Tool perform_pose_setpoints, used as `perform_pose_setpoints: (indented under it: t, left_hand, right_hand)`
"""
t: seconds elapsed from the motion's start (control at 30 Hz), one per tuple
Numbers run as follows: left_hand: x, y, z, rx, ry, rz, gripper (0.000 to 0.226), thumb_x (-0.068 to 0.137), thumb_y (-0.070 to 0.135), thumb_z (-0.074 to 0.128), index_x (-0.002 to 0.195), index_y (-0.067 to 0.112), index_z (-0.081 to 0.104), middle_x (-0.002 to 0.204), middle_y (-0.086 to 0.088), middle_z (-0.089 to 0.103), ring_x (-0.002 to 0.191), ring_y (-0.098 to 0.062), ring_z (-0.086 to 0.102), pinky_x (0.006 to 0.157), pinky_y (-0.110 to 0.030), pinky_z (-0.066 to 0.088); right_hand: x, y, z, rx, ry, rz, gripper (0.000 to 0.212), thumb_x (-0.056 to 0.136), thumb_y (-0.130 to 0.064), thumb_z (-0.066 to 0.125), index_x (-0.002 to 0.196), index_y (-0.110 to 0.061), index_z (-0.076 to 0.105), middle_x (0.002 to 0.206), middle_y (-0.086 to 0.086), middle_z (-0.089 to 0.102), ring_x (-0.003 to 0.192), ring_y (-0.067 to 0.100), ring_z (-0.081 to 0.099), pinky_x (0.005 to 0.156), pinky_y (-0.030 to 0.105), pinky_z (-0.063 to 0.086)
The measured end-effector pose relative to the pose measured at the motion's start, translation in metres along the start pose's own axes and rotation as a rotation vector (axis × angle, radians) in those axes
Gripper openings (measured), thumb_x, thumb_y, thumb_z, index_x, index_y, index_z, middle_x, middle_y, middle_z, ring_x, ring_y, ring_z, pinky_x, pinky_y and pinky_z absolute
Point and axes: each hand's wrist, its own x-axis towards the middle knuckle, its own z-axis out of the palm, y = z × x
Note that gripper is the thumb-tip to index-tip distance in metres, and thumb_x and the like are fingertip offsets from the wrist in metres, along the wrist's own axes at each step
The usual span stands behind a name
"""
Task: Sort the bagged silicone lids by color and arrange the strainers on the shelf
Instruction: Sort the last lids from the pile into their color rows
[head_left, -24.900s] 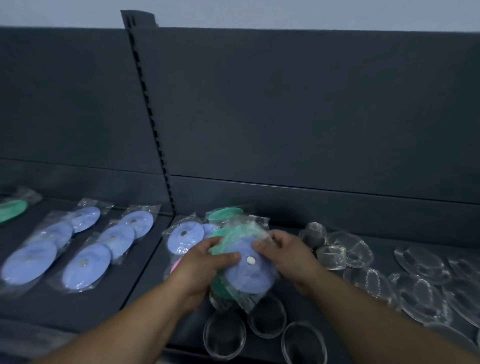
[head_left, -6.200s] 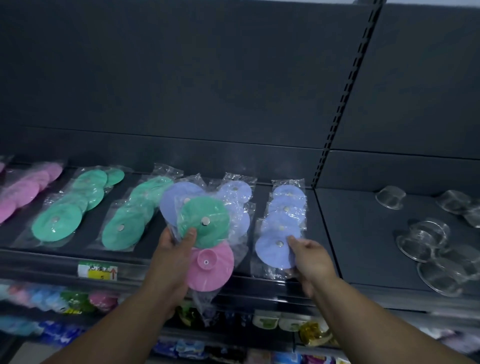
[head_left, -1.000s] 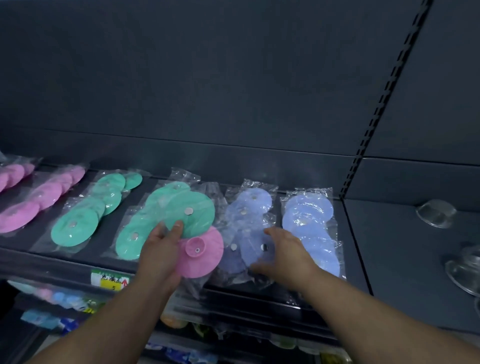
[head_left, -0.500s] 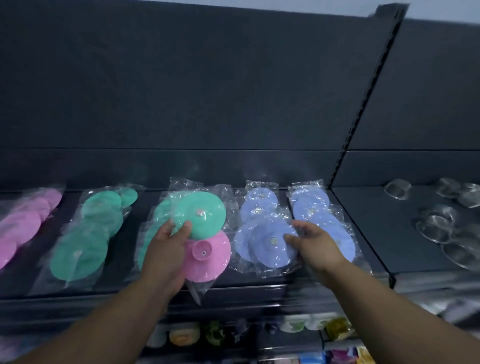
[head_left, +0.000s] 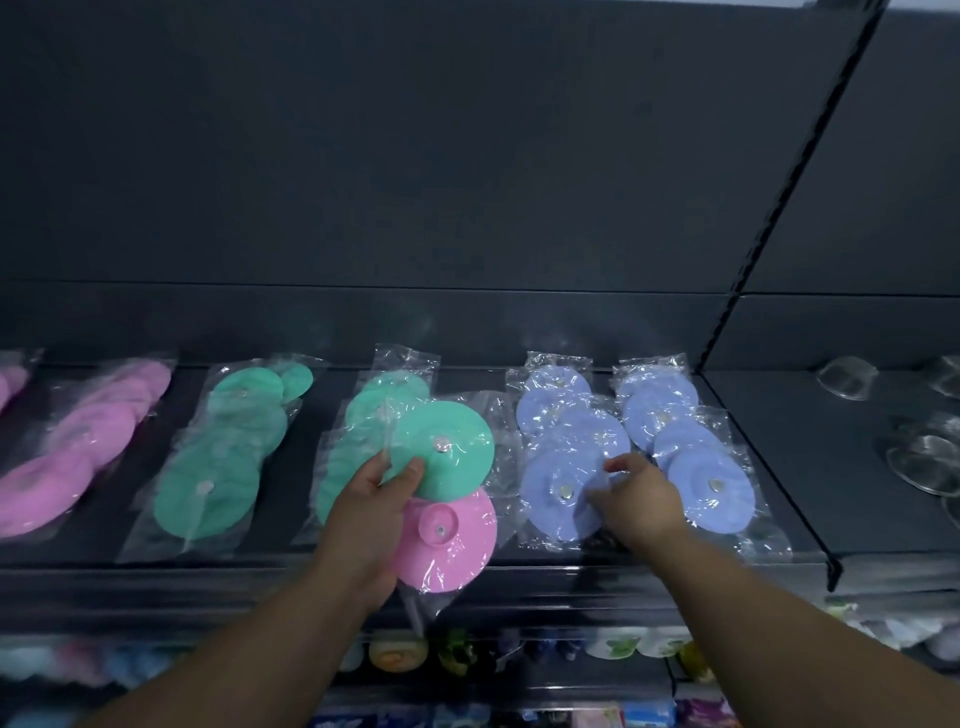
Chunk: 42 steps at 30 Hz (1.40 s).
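Note:
My left hand (head_left: 371, 514) grips two bagged silicone lids over the shelf's front edge: a green lid (head_left: 457, 441) on top and a pink lid (head_left: 457, 545) below it. My right hand (head_left: 636, 499) pinches the right edge of a bagged blue lid (head_left: 556, 493), which lies at the front of the left blue row (head_left: 561, 410). A second blue row (head_left: 680, 447) lies just right of that hand. Two green rows (head_left: 223, 467) (head_left: 358, 426) and a pink row (head_left: 83, 452) lie to the left. Clear strainers (head_left: 922, 462) sit on the right-hand shelf section.
The dark shelf (head_left: 208, 577) has a tall dark back panel and a slotted upright (head_left: 779, 208) dividing it from the right section. Another clear strainer (head_left: 847, 379) stands at the back right. A lower shelf (head_left: 405, 654) holds colourful packaged goods.
The blue lid in my right hand has come down flat onto the front of the left blue row. My left hand still holds the green and pink lids in about the same spot.

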Motion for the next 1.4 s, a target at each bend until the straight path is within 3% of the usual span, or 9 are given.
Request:
perform_pose_setpoints:
  t: [0.1, 0.23, 0.4, 0.47, 0.7, 0.9, 1.03, 1.17, 1.4]
  left_hand:
    - [-0.002, -0.005, 0.002, -0.013, -0.005, -0.010, 0.050, 0.090, 0.028, 0.063, 0.137, 0.026, 0.046, 0.116, 0.001, 0.064, 0.092, -0.021, 0.068, 0.071, -0.034, 0.052]
    - [-0.008, -0.004, 0.010, -0.088, -0.006, -0.018, 0.052, 0.093, 0.024, 0.060, 0.141, 0.023, 0.039, 0.106, 0.003, 0.063, 0.088, -0.019, 0.066, 0.065, -0.032, 0.049]
    - [-0.009, -0.001, 0.013, -0.127, 0.086, 0.004, 0.050, 0.092, 0.029, 0.061, 0.137, 0.025, 0.042, 0.123, -0.007, 0.062, 0.097, -0.029, 0.067, 0.077, -0.044, 0.055]
    - [-0.011, 0.000, 0.012, -0.125, 0.126, 0.014, 0.048, 0.091, 0.028, 0.062, 0.135, 0.022, 0.044, 0.122, -0.008, 0.063, 0.096, -0.030, 0.068, 0.082, -0.048, 0.055]
    - [-0.024, 0.012, -0.013, -0.166, 0.288, 0.085, 0.010, 0.096, 0.017, 0.055, 0.105, 0.015, 0.058, 0.098, -0.007, 0.068, 0.080, -0.019, 0.064, 0.071, -0.032, 0.051]
    - [-0.036, 0.019, -0.032, -0.238, 0.419, 0.073, 0.015, 0.098, 0.012, 0.050, 0.086, 0.020, 0.049, 0.099, -0.012, 0.059, 0.079, -0.022, 0.059, 0.069, -0.031, 0.054]
    - [-0.038, 0.013, -0.027, -0.159, 0.358, 0.054, 0.008, 0.096, 0.013, 0.053, 0.103, 0.015, 0.058, 0.114, -0.014, 0.064, 0.089, -0.024, 0.065, 0.060, -0.025, 0.058]
    - [-0.035, 0.012, -0.025, -0.153, 0.326, 0.058, 0.017, 0.096, 0.013, 0.054, 0.112, 0.012, 0.058, 0.113, -0.012, 0.065, 0.092, -0.025, 0.066, 0.060, -0.024, 0.056]
    - [-0.022, 0.025, -0.046, -0.220, 0.215, 0.074, 0.009, 0.095, 0.008, 0.053, 0.096, 0.016, 0.057, 0.086, -0.007, 0.064, 0.072, -0.018, 0.059, 0.070, -0.030, 0.054]
  right_hand:
    - [0.000, 0.000, -0.004, -0.103, -0.013, -0.031, 0.036, 0.084, -0.015, 0.062, 0.119, -0.018, 0.055, 0.098, 0.005, 0.061, 0.081, 0.023, 0.056, 0.057, 0.021, 0.038]
    - [-0.027, -0.013, 0.001, 0.022, 0.156, -0.414, 0.032, 0.087, -0.026, 0.066, 0.117, -0.018, 0.058, 0.114, 0.001, 0.056, 0.095, 0.018, 0.058, 0.081, 0.024, 0.044]
    - [-0.084, -0.048, 0.027, 0.441, -0.693, -0.103, 0.043, 0.088, -0.050, 0.057, 0.111, -0.015, 0.062, 0.097, 0.001, 0.071, 0.085, 0.014, 0.067, 0.082, 0.028, 0.056]
    - [-0.083, -0.049, 0.036, 0.541, -0.813, -0.044, 0.034, 0.088, -0.041, 0.062, 0.109, -0.015, 0.066, 0.100, 0.005, 0.074, 0.090, 0.018, 0.070, 0.081, 0.032, 0.057]
    - [-0.052, -0.051, 0.045, 0.581, -0.647, -0.012, 0.027, 0.084, -0.023, 0.071, 0.106, -0.009, 0.065, 0.102, 0.016, 0.070, 0.083, 0.026, 0.068, 0.052, 0.026, 0.052]
    - [-0.034, -0.070, 0.047, 0.734, -0.381, -0.141, 0.018, 0.082, -0.023, 0.072, 0.099, -0.021, 0.067, 0.099, 0.009, 0.070, 0.090, 0.028, 0.066, 0.075, 0.049, 0.059]
    - [-0.047, -0.081, 0.053, 0.686, -0.492, -0.320, 0.014, 0.084, -0.028, 0.072, 0.090, -0.019, 0.064, 0.084, 0.002, 0.069, 0.068, 0.015, 0.060, 0.056, 0.029, 0.049]
    - [-0.052, -0.085, 0.062, 0.711, -0.796, -0.355, 0.025, 0.078, -0.038, 0.074, 0.085, -0.020, 0.057, 0.079, 0.003, 0.061, 0.064, 0.020, 0.046, 0.052, 0.026, 0.036]
    - [-0.047, -0.099, 0.080, 0.683, -0.945, -0.304, 0.012, 0.086, -0.025, 0.066, 0.097, -0.021, 0.064, 0.096, -0.003, 0.065, 0.071, 0.007, 0.060, 0.059, 0.024, 0.049]
